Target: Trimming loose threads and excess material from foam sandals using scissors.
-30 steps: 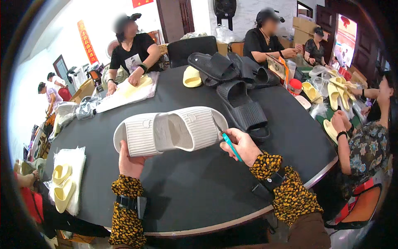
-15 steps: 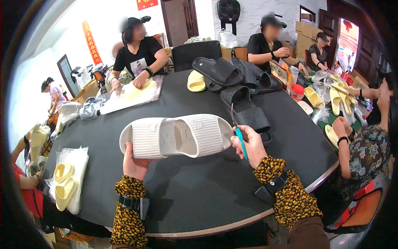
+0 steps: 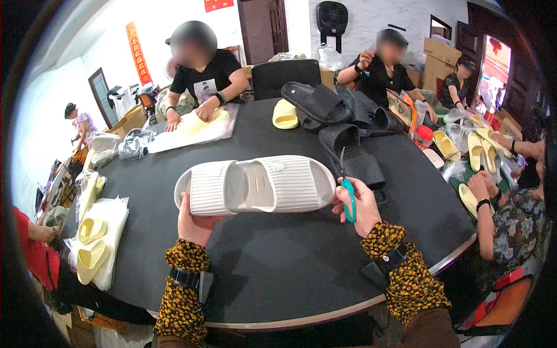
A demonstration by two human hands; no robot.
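Note:
A pair of white slippers (image 3: 296, 184) with ribbed straps is held level above the dark table, overlapped end to end. My left hand (image 3: 195, 225) is closed on their left end, with the thumb up along the side and the fingers hidden underneath. In my right hand (image 3: 365, 206) are small scissors with a teal handle (image 3: 349, 200), their dark blades pointing away from me. The fingertips of that hand also touch the slippers' right end. Just beyond it lies a black slipper (image 3: 362, 165), part of a heap of black slippers (image 3: 316, 101).
A yellow slipper (image 3: 285, 115) stands left of the black heap. Yellow slippers (image 3: 93, 255) on plastic bags (image 3: 116, 232) lie at the left edge. Across the table, one person (image 3: 212, 81) handles bags and another (image 3: 386, 69) sits behind the heap. A person at right (image 3: 510, 214) handles yellow slippers.
The view has shifted slightly, and the slippers appear a little higher and farther right. Both my hands keep their holds. The person at the far right has raised a hand.

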